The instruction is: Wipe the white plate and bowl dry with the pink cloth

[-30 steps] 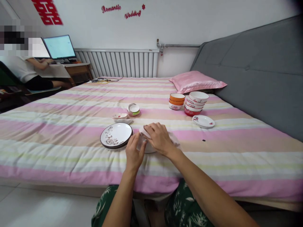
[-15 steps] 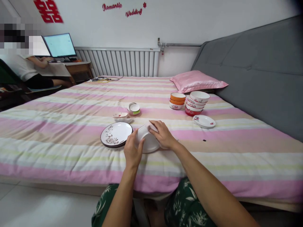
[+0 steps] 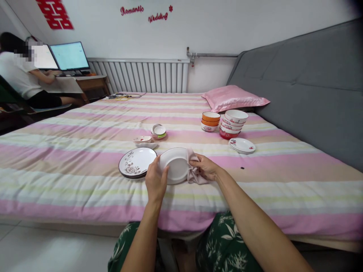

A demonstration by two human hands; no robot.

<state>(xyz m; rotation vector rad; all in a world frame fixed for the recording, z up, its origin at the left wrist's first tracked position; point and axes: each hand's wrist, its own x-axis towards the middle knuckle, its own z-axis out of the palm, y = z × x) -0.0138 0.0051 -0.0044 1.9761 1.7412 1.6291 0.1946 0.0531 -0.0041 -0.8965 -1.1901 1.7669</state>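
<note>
A white plate (image 3: 176, 166) is held up over the front of the bed, its underside with the foot ring turned toward me. My left hand (image 3: 156, 178) grips its left rim, thumb across the underside. My right hand (image 3: 205, 167) is closed on a pale pinkish cloth (image 3: 195, 175), which lies over the plate's right edge. Just left of the plate is a stack of dark-rimmed white plates (image 3: 138, 161) with a flower pattern. Behind that stack sit small dishes (image 3: 145, 142) and a pile of little bowls (image 3: 159, 130).
Orange and white bowls (image 3: 211, 120) stand stacked beside a taller bowl stack (image 3: 233, 122). Small flowered plates (image 3: 242, 145) lie in front of them. A pink pillow (image 3: 234, 97) rests by the grey headboard (image 3: 306, 75). Far left, a person (image 3: 21, 75) sits at a desk with monitors.
My right hand has moved from the plate's upper part to its right edge, and the cloth now shows plainly. The plate's underside is more visible. My view has shifted slightly.
</note>
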